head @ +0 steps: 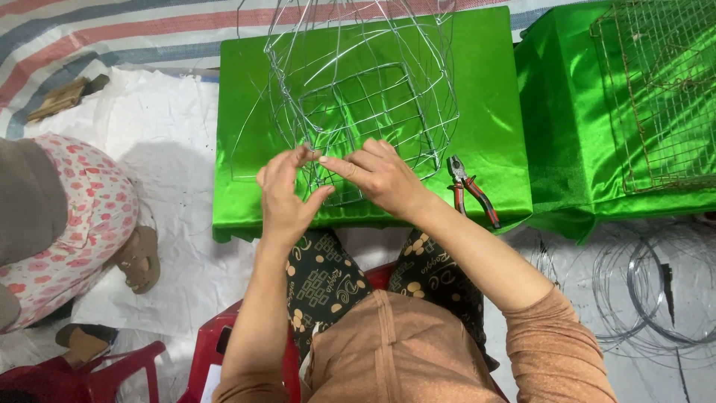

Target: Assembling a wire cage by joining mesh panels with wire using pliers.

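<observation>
A silver wire basket frame (373, 82) stands on a low table covered in shiny green cloth (492, 97). My left hand (287, 195) and my right hand (380, 175) meet at the frame's near lower edge. Both pinch the thin wire there, fingertips almost touching at a joint. The frame's curved ribs rise away from me toward the top of the view. Red-handled pliers (471, 190) lie on the cloth just right of my right wrist.
A second green-covered table at the right carries a flat rusty wire grid (664, 97). Coils of loose wire (641, 291) lie on the floor at the lower right. Another person in floral trousers (82, 216) sits at the left. Red plastic stools (216, 343) stand below me.
</observation>
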